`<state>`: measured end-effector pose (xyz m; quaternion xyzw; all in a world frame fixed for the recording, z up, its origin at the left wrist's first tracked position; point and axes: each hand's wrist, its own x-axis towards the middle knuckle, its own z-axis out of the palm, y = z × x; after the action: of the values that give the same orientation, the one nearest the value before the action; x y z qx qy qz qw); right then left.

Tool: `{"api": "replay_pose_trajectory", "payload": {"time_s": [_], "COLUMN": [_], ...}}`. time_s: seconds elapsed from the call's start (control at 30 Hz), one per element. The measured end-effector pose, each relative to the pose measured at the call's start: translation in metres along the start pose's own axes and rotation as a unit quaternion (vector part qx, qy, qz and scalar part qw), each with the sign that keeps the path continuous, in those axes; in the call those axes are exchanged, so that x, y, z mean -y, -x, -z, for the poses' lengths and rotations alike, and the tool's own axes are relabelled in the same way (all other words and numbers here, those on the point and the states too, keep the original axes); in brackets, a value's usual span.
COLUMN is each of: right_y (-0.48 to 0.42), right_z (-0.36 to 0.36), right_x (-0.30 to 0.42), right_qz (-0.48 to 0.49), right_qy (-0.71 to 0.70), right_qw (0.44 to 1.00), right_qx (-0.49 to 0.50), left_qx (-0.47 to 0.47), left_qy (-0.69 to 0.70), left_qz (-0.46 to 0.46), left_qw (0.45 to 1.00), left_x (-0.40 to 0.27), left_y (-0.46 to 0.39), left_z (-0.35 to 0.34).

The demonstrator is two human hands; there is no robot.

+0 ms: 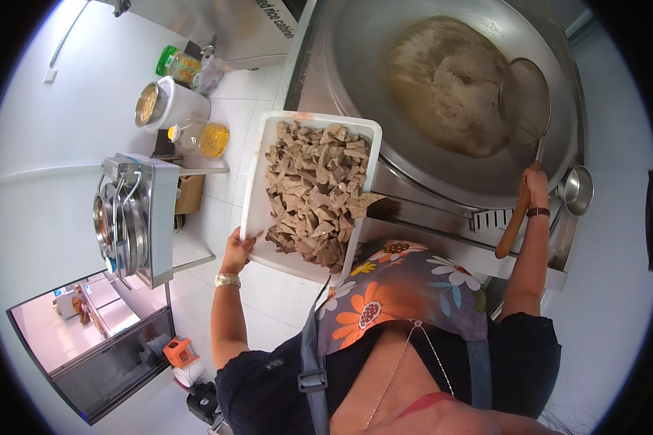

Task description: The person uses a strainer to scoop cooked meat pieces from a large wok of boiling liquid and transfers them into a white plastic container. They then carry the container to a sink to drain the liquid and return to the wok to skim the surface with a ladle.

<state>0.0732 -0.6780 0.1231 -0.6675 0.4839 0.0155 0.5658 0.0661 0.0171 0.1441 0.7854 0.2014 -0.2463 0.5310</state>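
Note:
My left hand [238, 251] grips the near left corner of a white plastic tray [257, 179]. Greyish-brown cut pieces, perhaps cooked liver [318, 185], are heaped inside it. The tray's far right corner reaches up to the rim of a large steel wok [364, 92]. Cloudy brown liquid with foam [446, 87] fills the bottom of the wok. With my right hand [534, 185] I hold the wooden handle [517, 223] of a wire-mesh skimmer [528, 100]. The skimmer's mesh head rests at the right side of the wok, partly over the liquid.
A steel ladle [578, 184] lies right of the wok. A slotted metal piece [492, 219] sits on the stove front. To the left are an oil jug [213, 140], a white bucket [188, 103] bearing a steel bowl [150, 103], and stacked metal lids [133, 234] on a stand.

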Motion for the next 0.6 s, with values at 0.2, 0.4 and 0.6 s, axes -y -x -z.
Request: {"api": "replay_pose_trajectory", "payload": {"time_s": [0.2,0.4,0.6], "right_y": [-0.123,-0.068,-0.050], "right_z": [0.028,-0.081,-0.164], "right_x": [-0.060,-0.018,-0.040], "right_qz": [0.190,-0.045,-0.277], "right_qy": [0.288,-0.005,-0.361], "right_qw": [0.938,0.984,0.773], "right_qx": [0.008,0.172,0.442], "left_qx": [-0.013,-0.045,-0.075], "left_qy": [0.031,0.075,0.058], "left_qz": [0.019,0.022,0.033], "left_qw": [0.999,0.996,0.995], "left_x": [-0.007,0.002,-0.010], "left_y": [0.008,0.014,0.021], "left_z": [-0.007,-0.014,-0.026]}}
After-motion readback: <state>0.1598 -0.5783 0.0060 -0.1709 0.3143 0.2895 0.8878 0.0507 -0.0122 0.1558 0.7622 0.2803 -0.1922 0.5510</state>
